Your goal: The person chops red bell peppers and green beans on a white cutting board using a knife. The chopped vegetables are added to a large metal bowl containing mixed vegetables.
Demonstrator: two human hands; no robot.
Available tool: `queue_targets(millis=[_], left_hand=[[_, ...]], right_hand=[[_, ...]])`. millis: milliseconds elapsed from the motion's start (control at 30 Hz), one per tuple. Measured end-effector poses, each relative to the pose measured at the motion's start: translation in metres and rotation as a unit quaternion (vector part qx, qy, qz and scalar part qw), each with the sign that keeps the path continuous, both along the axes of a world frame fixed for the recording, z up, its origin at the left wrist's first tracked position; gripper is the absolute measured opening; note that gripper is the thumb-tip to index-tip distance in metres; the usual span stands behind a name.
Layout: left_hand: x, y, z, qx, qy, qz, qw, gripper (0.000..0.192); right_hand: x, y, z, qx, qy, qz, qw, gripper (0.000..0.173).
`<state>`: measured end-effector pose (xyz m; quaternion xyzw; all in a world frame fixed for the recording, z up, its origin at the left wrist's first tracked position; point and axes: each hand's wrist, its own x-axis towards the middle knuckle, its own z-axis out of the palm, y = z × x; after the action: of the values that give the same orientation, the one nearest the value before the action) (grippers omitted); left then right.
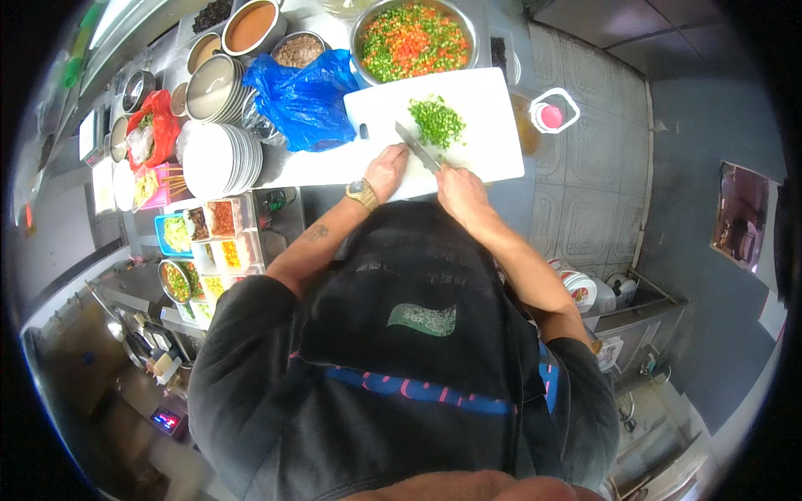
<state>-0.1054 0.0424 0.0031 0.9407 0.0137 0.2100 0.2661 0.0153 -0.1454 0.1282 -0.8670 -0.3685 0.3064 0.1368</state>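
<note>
A white plastic cutting board (pixel 495 119) lies before me, with a heap of finely chopped green pepper or scallion (pixel 437 122) on it. My right hand (pixel 462 191) grips the handle of a kitchen knife (pixel 416 146), whose blade points up and to the left beside the heap. My left hand (pixel 386 170), below a gold-coloured wristwatch, rests near the board's lower edge with its fingertips bent close to the blade. Whether it pinches anything is hidden. Beyond the board stands a large metal bowl (pixel 473 53) full of chopped green and red pepper.
A blue plastic bag (pixel 307 100) touches the board's left side. Stacked white plates (pixel 210 160), sauce containers (pixel 250 28) and trays of chopped ingredients (pixel 223 219) stand to the left. On the right, a white plastic jug with a pink cap (pixel 552 117) stands beyond the counter edge.
</note>
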Motion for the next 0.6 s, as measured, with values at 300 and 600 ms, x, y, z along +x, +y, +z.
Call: queue_targets(millis=[300, 600], left_hand=[[0.061, 0.047, 0.117, -0.009, -0.079, 0.159, 0.984, 0.067], [0.176, 0.071, 0.110, 0.182, 0.157, -0.077, 0.968, 0.108]], right_hand=[[0.083, 0.037, 0.050, 0.191, -0.221, 0.104, 0.951, 0.037], [0.122, 0.070, -0.001, 0.221, -0.270, 0.104, 0.931, 0.020]])
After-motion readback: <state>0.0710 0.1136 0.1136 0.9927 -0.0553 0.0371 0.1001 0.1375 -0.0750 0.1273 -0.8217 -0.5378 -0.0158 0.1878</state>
